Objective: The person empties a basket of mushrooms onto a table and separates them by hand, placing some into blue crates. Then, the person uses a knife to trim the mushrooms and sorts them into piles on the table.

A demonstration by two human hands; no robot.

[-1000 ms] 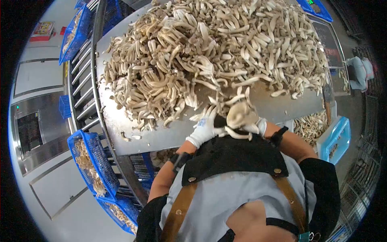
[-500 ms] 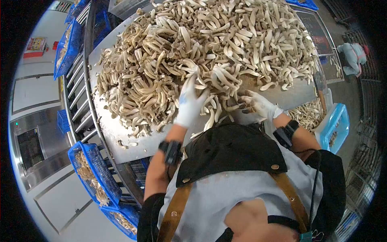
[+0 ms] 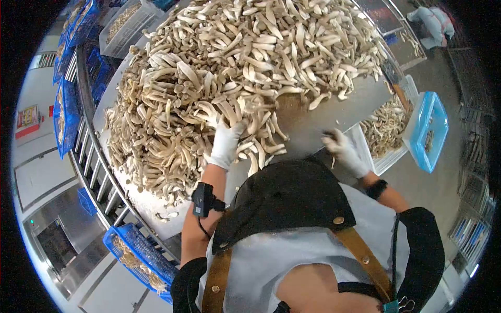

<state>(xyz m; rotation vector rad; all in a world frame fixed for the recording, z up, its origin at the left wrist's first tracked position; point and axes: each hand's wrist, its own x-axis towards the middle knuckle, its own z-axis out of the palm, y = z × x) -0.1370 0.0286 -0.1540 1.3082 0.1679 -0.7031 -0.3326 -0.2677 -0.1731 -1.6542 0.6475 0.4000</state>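
My left hand, in a white glove, rests at the near edge of a heap of long-stemmed mushrooms. Its thumb and fingers are apart among the stems, their tips partly hidden. A few loose mushrooms lie just right of it on the metal table. Over the table's right side hangs my right hand, its glove dark at the fingertips. Those fingers are curled together; a small pale bit shows below them, too blurred to name.
Right of the table stands a white tub of mushrooms, with a wooden handle above it and a blue-lined bin beyond. At left, blue baskets line a roller conveyor. A person bends at the upper right.
My right hand has drawn away from the mushrooms toward the white tub, its fingers now curled. My left hand has shifted among the stems. The whole view has turned.
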